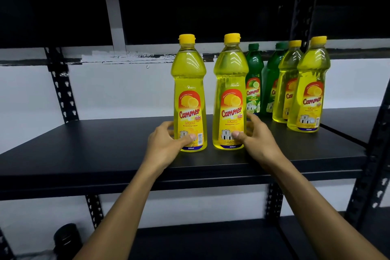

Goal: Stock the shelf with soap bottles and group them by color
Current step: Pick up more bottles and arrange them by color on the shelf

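Two yellow soap bottles stood upright near the black shelf point(105, 145) front edge: left hand point(166, 143) gripped left yellow bottle point(189, 95) at its base, right hand point(256, 139) gripped right yellow bottle point(231, 93). Beyond the right hand stood two green bottles point(254, 82) and two more yellow bottles point(310, 91).

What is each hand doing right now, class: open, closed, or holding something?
Left hand: grips the left yellow plastic lemon soap bottle near its base.
Right hand: grips the neighbouring yellow plastic lemon soap bottle near its base.
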The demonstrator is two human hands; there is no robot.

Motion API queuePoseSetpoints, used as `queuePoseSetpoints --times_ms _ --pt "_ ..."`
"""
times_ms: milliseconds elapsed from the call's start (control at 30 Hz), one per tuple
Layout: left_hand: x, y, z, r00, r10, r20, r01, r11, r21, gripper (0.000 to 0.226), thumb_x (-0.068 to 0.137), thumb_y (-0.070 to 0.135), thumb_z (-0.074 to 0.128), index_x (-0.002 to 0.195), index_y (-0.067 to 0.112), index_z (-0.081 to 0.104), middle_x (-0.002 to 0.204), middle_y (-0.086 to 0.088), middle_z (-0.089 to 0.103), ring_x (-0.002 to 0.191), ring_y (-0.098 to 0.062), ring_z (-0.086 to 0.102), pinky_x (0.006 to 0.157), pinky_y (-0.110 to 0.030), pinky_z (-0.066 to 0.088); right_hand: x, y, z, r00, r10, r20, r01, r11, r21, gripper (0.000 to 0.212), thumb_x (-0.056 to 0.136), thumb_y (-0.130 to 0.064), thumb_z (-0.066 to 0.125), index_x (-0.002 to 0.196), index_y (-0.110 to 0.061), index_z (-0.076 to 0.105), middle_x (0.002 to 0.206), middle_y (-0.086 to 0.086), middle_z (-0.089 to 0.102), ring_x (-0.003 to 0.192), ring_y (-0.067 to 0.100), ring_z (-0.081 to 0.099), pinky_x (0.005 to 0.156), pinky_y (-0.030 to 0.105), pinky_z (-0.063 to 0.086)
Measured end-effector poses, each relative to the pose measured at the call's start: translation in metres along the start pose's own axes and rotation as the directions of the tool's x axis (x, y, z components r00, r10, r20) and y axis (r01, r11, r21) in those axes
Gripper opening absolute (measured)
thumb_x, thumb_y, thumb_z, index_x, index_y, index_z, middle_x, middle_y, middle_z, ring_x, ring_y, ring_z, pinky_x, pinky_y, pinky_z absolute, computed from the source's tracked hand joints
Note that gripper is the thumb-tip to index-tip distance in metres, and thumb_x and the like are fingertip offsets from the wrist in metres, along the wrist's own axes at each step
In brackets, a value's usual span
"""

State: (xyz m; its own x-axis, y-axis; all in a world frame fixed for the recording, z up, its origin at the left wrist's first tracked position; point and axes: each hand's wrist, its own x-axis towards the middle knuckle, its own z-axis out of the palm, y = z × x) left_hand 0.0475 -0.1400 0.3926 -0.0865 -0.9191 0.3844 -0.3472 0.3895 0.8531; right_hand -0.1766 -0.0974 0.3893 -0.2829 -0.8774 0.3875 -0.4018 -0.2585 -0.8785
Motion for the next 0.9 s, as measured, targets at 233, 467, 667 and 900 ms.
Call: queuePoseSetpoints --times_ms 233,467,667,900 --pt "-0.001 0.0 0.001 1.0 0.01 0.004 -0.01 1.0 0.011 0.047 0.075 0.039 0.079 0.117 0.022 0.063 0.111 0.002 0.071 0.089 -0.005 0.066 0.067 -0.016 0.047 0.001 -0.002 0.001 0.998 -0.022 0.057 0.023 0.999 -0.025 0.066 0.078 -0.034 0.078 0.134 -0.027 0.045 0.121 0.0 0.062 0.106 0.015 0.064 0.096 0.042 0.052" --pt "0.001 -0.001 0.002 1.0 0.004 0.006 -0.004 0.999 0.043 0.044 0.076 0.039 0.078 0.114 0.022 0.063 0.115 -0.002 0.07 0.097 -0.013 0.067 0.083 -0.03 0.052 -0.001 -0.006 0.004 1.0 -0.022 -0.017 0.02 0.993 -0.119 0.068 0.076 -0.032 0.079 0.133 -0.021 0.043 0.122 0.003 0.058 0.109 0.021 0.059 0.094 0.039 0.052" --pt "0.014 0.003 0.004 0.998 -0.041 0.046 0.037 0.995 0.09 0.045 0.078 0.036 0.078 0.117 0.017 0.065 0.118 -0.003 0.069 0.099 -0.015 0.066 0.084 -0.032 0.049 0.008 -0.008 -0.011 0.998 0.035 -0.058 -0.043 0.99 -0.135 0.06 0.078 -0.021 0.079 0.129 -0.016 0.047 0.111 -0.001 0.057 0.1 0.018 0.056 0.088 0.034 0.048" --pt "0.037 0.0 0.023 0.999 -0.039 0.036 0.034 0.992 0.123 0.041 0.081 0.034 0.076 0.117 0.015 0.066 0.118 -0.005 0.069 0.1 -0.018 0.065 0.085 -0.03 0.047 0.032 0.014 -0.048 0.987 0.07 -0.144 -0.1 0.971 -0.217 0.056 0.08 -0.023 0.078 0.126 -0.011 0.048 0.121 0.01 0.062 0.104 0.024 0.059 0.089 0.037 0.049"
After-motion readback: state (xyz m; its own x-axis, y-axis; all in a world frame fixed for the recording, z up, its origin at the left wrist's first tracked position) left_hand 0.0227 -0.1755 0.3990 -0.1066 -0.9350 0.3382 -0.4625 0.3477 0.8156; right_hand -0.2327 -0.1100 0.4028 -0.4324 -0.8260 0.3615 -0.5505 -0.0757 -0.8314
